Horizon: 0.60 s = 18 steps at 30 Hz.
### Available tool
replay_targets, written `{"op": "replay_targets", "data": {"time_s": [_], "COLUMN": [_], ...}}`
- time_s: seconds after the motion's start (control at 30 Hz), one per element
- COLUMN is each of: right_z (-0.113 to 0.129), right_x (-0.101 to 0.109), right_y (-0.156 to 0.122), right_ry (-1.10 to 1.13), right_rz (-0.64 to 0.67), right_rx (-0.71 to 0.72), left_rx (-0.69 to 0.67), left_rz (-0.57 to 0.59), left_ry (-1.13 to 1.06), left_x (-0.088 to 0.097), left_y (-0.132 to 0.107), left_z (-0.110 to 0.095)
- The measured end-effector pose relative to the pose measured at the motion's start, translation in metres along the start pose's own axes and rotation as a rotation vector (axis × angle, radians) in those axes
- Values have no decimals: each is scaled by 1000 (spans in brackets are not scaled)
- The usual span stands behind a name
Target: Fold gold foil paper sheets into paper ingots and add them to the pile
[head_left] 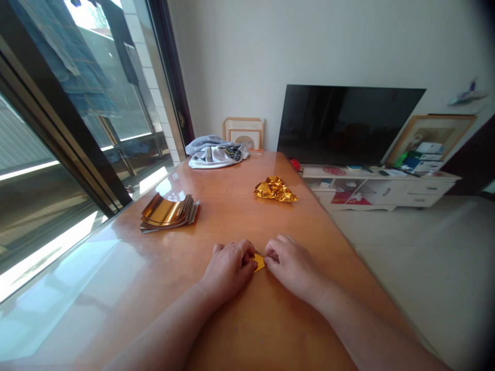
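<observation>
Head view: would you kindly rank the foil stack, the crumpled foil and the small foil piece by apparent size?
foil stack
crumpled foil
small foil piece, partly hidden by left hand and right hand

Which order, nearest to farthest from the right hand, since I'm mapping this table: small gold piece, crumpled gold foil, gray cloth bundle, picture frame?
Right hand:
1. Small gold piece: touching it.
2. Crumpled gold foil: ahead on the table.
3. Gray cloth bundle: far table end, left.
4. Picture frame: behind the bundle.

Glossy wood table (228,219): gold foil stack (169,212) left, crumpled foil (276,189) mid, grey cloth bundle (216,153) far end, small foil piece (259,262) near.
</observation>
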State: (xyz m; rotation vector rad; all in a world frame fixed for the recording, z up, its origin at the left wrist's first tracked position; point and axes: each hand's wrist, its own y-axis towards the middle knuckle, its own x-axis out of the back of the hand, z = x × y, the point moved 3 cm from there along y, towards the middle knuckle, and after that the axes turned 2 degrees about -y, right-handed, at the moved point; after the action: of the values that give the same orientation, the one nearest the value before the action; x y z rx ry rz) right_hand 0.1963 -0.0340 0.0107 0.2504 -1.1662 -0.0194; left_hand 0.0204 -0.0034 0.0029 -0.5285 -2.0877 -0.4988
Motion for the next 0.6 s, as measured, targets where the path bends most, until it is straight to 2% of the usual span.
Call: {"op": "replay_targets", "data": {"time_s": [0.17,0.37,0.6], "right_z": [5,10,2], "right_x": [0,3,0], "right_y": [-1,-3,-2], "right_ry": [-69,-144,0], "right_rz": [12,34,29], "right_rx": [53,97,41], "left_rx": [32,9,-15], "left_rz": [-36,-5,-23], "left_ry": [-21,17,133], "left_x": [-2,1,5], "left_y": [0,0,-3], "left_z": [2,-1,-5]}}
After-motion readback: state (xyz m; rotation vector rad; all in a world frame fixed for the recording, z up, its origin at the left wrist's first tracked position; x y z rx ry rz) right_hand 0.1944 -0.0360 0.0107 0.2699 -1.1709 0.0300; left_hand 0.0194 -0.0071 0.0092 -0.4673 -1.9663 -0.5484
